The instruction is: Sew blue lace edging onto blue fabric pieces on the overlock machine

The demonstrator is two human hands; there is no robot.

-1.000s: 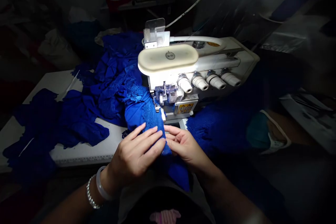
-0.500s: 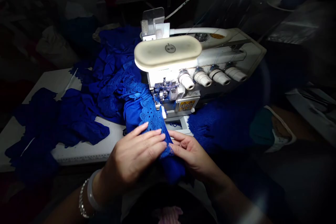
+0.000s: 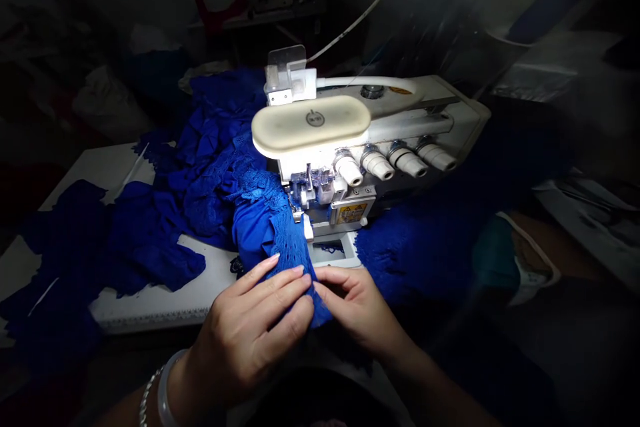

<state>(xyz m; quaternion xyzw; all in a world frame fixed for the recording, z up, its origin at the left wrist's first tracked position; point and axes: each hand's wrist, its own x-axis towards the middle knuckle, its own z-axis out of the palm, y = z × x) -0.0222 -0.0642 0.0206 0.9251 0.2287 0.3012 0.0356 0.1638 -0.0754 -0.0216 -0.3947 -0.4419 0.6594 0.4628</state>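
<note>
Blue lace [image 3: 293, 250] sits just in front of the overlocker foot [image 3: 305, 190], pinched by left hand [image 3: 253, 333] and right hand [image 3: 355, 303], close together; fingers [image 3: 287, 290] too near the foot could get caught, or a loose fold could feed crooked.

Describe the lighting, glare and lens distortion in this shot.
Head view: hard light pools on the overlock machine, the left hand and right hand; glare whitens the cream cover; corners sink into near-black shadow; the wide lens bends the white table; the blue lace stays fairly sharp.
</note>
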